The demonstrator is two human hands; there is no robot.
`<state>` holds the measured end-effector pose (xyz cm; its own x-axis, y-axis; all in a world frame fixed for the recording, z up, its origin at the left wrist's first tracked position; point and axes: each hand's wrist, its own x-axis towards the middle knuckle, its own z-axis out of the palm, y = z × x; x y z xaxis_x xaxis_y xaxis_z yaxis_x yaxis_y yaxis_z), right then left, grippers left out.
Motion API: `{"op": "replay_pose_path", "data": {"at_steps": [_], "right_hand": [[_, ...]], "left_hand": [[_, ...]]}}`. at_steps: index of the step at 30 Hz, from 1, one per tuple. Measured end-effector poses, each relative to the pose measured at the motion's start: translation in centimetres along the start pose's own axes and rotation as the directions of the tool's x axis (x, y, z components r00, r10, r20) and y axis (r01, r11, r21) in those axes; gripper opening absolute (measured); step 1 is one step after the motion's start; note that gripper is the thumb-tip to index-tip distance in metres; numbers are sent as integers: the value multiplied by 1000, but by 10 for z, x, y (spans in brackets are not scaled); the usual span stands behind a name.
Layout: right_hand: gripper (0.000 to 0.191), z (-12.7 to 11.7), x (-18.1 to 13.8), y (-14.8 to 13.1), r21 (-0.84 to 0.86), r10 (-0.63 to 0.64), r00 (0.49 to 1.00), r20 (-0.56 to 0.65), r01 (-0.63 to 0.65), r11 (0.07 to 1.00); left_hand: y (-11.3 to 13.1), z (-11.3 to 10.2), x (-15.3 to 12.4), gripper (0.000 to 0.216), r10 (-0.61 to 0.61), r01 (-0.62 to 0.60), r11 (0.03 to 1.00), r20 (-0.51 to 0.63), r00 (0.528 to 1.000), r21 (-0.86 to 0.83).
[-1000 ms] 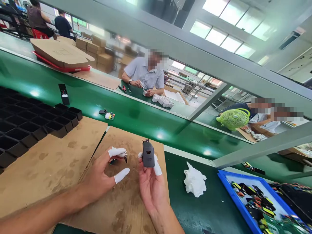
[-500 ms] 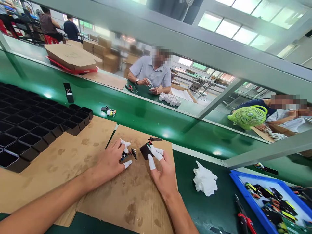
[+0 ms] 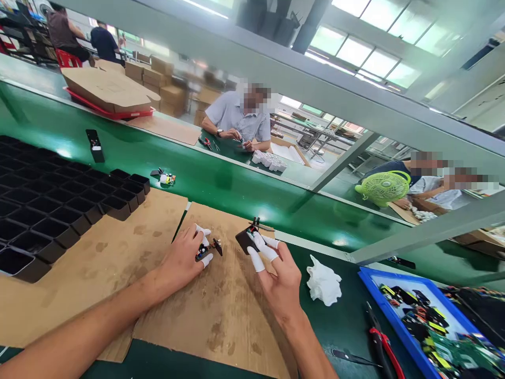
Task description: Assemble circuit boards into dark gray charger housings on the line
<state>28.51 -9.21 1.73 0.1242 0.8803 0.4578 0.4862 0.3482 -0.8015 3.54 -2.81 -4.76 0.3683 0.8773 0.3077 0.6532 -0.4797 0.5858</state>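
Observation:
My left hand [image 3: 185,250] is closed around a small circuit board assembly [image 3: 202,251], low over the cardboard. A small black plate [image 3: 217,247] sticks out from that assembly. My right hand [image 3: 278,268] grips a black plastic case [image 3: 245,241] between its fingertips, tilted and just above the cardboard. Wires and a bit of green board show at the case's top, beside a thin dark piece [image 3: 256,223]. White finger cots cover several fingertips on both hands. Fingers hide part of each held item.
Rows of black open boxes [image 3: 59,210] stand left on the cardboard sheet [image 3: 189,321]. A green conveyor belt [image 3: 221,195] carries loose assemblies. Right are white crumpled cloth [image 3: 323,280], tweezers [image 3: 351,358], red-handled pliers [image 3: 381,337] and a blue tray [image 3: 373,287] of parts. Co-workers sit opposite.
My right hand has moved right with the black case, away from my left hand, which has barely moved. Assemblies on the belt appear farther left, and the view has shifted slightly.

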Motion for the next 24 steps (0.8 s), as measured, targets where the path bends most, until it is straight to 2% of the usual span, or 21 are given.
{"op": "replay_pose_path", "data": {"at_steps": [7, 10, 12, 15, 18, 21, 24], "right_hand": [[14, 13, -17, 20, 96, 166, 985, 52, -170, 981], [18, 16, -18, 22, 209, 248, 968, 23, -248, 946], [28, 17, -17, 22, 316, 315, 948, -32, -290, 903], [44, 14, -13, 22, 512, 437, 892, -110, -326, 795], [50, 5, -10, 23, 673, 538, 839, -79, -354, 650], [48, -3, -10, 21, 772, 591, 807, -11, -369, 518], [35, -7, -13, 19, 828, 615, 787, 51, -378, 415]], "left_hand": [[-1, 2, -3, 24, -10, 9, 999, 21, 1000, 33], [-2, 3, -3, 26, -4, 3, 999, 14, 1000, 44], [-4, 5, -3, 26, 3, -3, 999, 2, 1000, 49], [-8, 9, -4, 28, 22, -21, 999, -20, 1000, 41], [-12, 13, -5, 26, 40, -39, 999, -42, 998, 21], [-15, 15, -7, 19, 44, -43, 999, -50, 998, 14], [-16, 14, -8, 19, 41, -40, 999, -11, 999, 29]]}}
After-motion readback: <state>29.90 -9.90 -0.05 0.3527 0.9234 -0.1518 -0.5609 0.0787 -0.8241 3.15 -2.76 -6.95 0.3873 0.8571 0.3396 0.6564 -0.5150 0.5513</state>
